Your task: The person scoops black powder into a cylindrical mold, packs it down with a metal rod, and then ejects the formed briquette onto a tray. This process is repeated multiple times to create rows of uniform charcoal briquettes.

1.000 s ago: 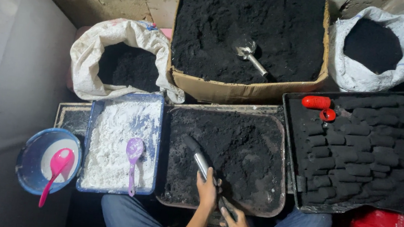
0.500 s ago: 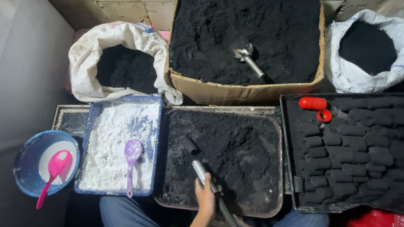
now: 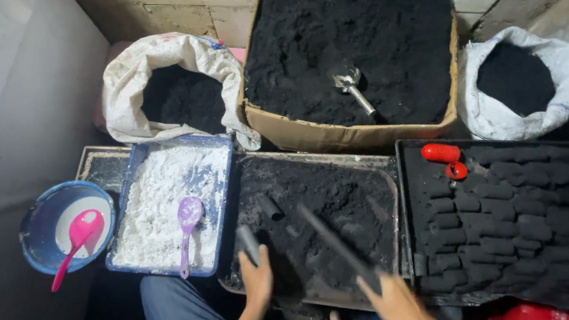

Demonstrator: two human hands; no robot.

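Your left hand (image 3: 258,276) clamped a short dark metal tube (image 3: 249,243) over the near edge of the shallow metal tray of black powder (image 3: 393,191), while your right hand (image 3: 393,299) closed around one end of a long dark rod (image 3: 335,245) slanting across the same tray. A blue tray of white powder (image 3: 223,148) with a purple plastic spoon (image 3: 188,217) lay just left; a black tray of pressed dark blocks (image 3: 515,224) sat right.
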